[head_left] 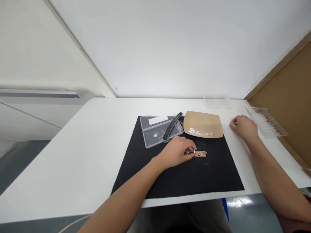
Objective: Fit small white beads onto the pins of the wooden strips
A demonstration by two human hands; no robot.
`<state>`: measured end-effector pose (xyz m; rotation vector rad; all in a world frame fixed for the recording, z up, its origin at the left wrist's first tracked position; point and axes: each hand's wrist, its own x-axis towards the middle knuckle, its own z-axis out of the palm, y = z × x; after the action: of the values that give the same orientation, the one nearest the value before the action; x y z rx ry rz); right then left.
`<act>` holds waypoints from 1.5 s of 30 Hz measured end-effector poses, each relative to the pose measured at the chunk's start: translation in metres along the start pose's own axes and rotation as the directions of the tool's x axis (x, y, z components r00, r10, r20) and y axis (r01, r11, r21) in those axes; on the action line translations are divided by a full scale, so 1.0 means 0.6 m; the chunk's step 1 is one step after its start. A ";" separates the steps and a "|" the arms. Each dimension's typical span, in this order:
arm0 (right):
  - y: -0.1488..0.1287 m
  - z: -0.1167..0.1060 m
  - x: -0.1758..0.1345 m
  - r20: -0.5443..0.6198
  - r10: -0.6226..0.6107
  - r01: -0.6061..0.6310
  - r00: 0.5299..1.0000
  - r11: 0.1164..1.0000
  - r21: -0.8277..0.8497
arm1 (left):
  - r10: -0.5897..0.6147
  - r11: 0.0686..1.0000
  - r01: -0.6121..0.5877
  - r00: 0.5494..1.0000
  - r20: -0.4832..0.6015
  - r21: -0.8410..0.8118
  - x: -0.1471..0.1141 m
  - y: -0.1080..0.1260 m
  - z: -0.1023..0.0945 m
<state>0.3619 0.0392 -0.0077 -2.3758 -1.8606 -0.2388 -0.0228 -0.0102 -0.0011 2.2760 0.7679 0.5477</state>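
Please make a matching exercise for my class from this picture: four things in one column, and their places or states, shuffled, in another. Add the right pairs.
Column one
1. Left hand
2. Right hand
3. Shallow tray
4. Hinged case

Column two
A. Brown, with small white pieces inside
B. Wholly beyond the right edge of the black mat
C. Clear and lying open, with a dark curved object across part of it
D. Fingers at a small tan strip

Right pairs: 1-D, 2-B, 3-A, 4-C

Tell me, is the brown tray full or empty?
Neither: the brown tray holds small white pieces along its near side, while most of its inside shows bare.
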 end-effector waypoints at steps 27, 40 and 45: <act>-0.201 -0.089 -0.191 -0.347 -0.587 0.495 0.732 0.108 0.862 | 0.271 0.930 -0.345 0.876 -0.399 -0.126 0.004 0.036 0.002; -0.203 -0.076 -0.191 -0.318 -0.583 0.450 0.748 0.094 0.888 | 0.200 0.936 -0.303 0.878 -0.435 -0.180 0.000 0.038 0.005; -0.200 -0.073 -0.189 -0.340 -0.578 0.476 0.742 0.095 0.875 | 0.215 0.930 -0.321 0.871 -0.441 -0.179 0.000 0.039 0.004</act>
<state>0.2167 -0.0481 0.0125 -0.8240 -1.9434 0.7638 -0.0127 -0.0253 0.0137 2.0635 0.5339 1.2229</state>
